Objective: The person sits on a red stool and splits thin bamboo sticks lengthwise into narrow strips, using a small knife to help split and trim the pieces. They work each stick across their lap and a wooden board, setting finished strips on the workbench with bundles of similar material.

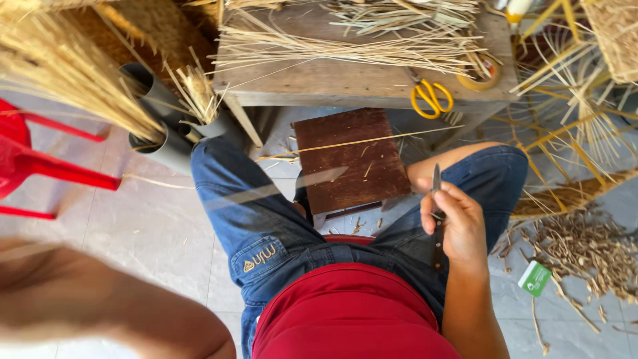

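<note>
My right hand (458,226) at centre-right has fingers closed round the knife (436,199); I'd keep its blade upright. Left hand out of frame.

Yellow scissors (432,98) (bright handles) — brown board (351,159), blue jeans (252,219), red shirt (349,312).

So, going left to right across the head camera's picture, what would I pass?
Red plastic chair → grey tubes stuffed with straw → brown wooden board → yellow-handled scissors → right hand gripping a knife → small green and white packet → heap of straw offcuts.
</note>
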`<state>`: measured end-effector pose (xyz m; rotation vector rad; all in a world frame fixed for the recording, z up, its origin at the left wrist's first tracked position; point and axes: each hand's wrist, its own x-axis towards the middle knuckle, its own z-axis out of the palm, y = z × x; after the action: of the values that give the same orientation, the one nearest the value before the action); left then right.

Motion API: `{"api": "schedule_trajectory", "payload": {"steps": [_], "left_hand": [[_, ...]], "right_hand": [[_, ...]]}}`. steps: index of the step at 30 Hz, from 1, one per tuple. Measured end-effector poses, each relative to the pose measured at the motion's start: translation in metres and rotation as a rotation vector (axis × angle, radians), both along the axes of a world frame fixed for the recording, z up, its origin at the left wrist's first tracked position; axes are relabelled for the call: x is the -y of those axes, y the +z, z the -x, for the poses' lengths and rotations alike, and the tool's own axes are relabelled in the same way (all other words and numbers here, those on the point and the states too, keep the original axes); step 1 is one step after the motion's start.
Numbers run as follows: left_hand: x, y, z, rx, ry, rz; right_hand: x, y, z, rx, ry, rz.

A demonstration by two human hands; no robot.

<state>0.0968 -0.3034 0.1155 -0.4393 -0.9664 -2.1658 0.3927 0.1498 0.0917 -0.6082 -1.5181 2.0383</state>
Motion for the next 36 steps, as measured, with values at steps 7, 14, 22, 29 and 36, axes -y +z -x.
{"api": "schedule_trajectory", "payload": {"steps": [7,14,22,29,36], "left_hand": [[-0.168,-0.004,-0.074,0.491,-0.697,0.179],[-0.214,-0.039,-0.112,0.783,-1.087,0.101],[-0.21,-0.047,-0.126,0.865,-1.268,0.39],[-0.19,0.003,-0.13,-0.131,-0.32,1.08],[-0.201,0.009,-0.107,0.008,-0.542,1.262]], "right_hand": [[0.058,0.018,0.03,0.113,0.452,-0.13],[0.086,0.031,0.06,0.068,0.467,-0.148],[0.08,0.017,0.061,0.049,0.315,-0.161],[0.062,0.022,0.052,0.019,0.243,-0.108],[0.066,0.027,0.05,0.022,0.251,-0.153]]}}
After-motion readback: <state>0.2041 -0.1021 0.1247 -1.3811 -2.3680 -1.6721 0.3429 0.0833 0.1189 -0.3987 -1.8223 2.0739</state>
